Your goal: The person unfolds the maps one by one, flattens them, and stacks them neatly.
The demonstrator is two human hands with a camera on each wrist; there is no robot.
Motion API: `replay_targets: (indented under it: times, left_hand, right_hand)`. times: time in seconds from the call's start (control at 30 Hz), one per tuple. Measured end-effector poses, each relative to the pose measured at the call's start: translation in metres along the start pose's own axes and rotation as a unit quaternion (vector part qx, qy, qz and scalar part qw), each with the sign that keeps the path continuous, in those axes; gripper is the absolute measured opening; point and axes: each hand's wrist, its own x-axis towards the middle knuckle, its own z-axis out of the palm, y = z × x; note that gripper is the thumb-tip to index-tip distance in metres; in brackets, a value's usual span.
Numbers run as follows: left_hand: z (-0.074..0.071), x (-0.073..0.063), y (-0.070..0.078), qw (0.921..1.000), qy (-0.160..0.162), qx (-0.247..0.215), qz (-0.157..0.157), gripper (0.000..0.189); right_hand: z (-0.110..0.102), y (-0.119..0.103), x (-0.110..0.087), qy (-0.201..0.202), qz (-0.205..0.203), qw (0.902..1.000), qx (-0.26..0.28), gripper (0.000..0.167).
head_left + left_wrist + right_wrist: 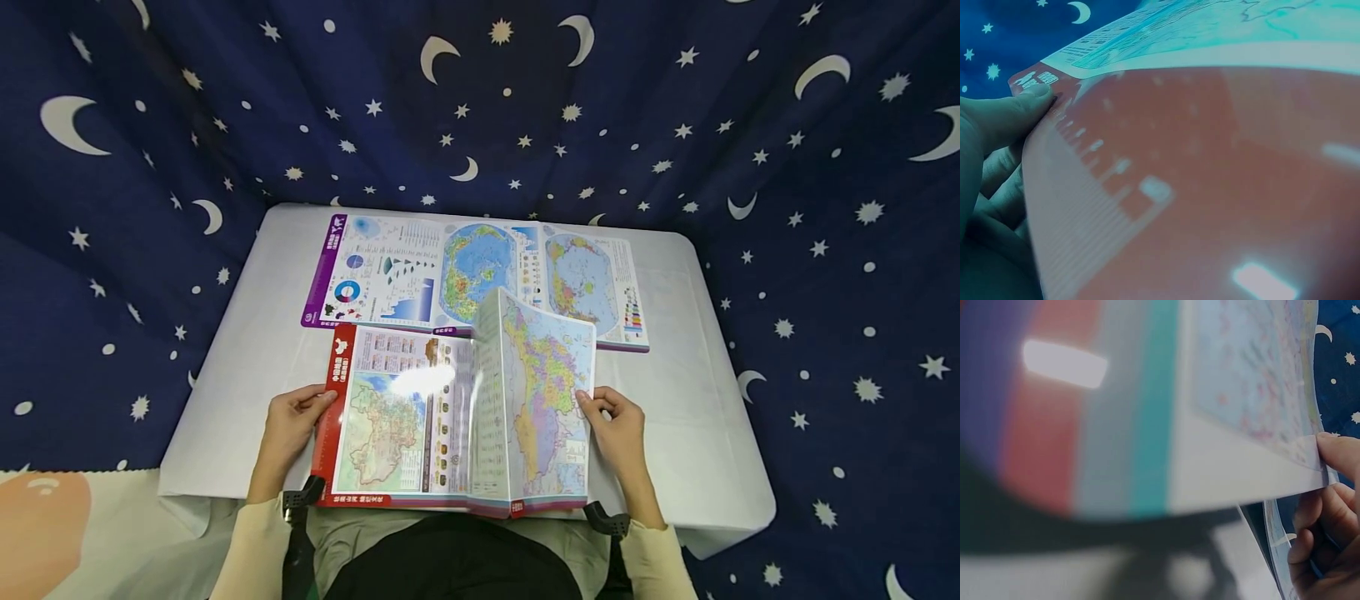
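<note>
A red-bordered folding map lies partly unfolded near the table's front edge, in front of the person. Its left panel is glossy with glare, and a right panel stands raised along a fold. My left hand pinches the red left border, thumb on top; the left wrist view shows the thumb on the red border and fingers beneath. At the right panel's outer edge, my right hand pinches the sheet between thumb and fingers. In the right wrist view that hand grips the sheet's edge.
Behind it, a purple-bordered world map lies spread on the white-covered table, partly overlapped by the red map. A dark blue curtain with moons and stars surrounds the table at the back and sides.
</note>
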Motion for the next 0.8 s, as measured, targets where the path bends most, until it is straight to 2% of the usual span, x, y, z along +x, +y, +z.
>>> replay_targets:
  times: [0.2, 0.37, 0.43, 0.6, 0.8]
  left_hand:
    - [-0.006, -0.004, 0.001, 0.9999, 0.008, 0.008, 0.003, 0.045]
    - [-0.011, -0.004, 0.0, 0.9998, 0.015, 0.008, 0.005, 0.043]
    - [-0.012, -0.005, 0.0, 0.9998, 0.017, 0.01, 0.007, 0.043]
    - [-0.017, -0.005, 0.0, 0.9996, 0.022, 0.016, 0.007, 0.042]
    - [-0.022, -0.005, -0.002, 0.9993, 0.027, 0.027, 0.005, 0.043]
  right_hand:
    - [-0.004, 0.002, -0.002, 0.003, 0.0, 1.0, 0.009, 0.019]
    - [-0.007, -0.023, -0.006, 0.009, 0.015, 0.9998, 0.009, 0.017]
    - [-0.008, -0.025, -0.006, 0.014, 0.02, 0.9997, 0.008, 0.017]
    - [-0.009, 0.003, -0.002, 0.029, 0.022, 0.9993, 0.004, 0.017]
    - [-0.013, 0.01, -0.002, 0.029, 0.011, 0.9995, 0.005, 0.02]
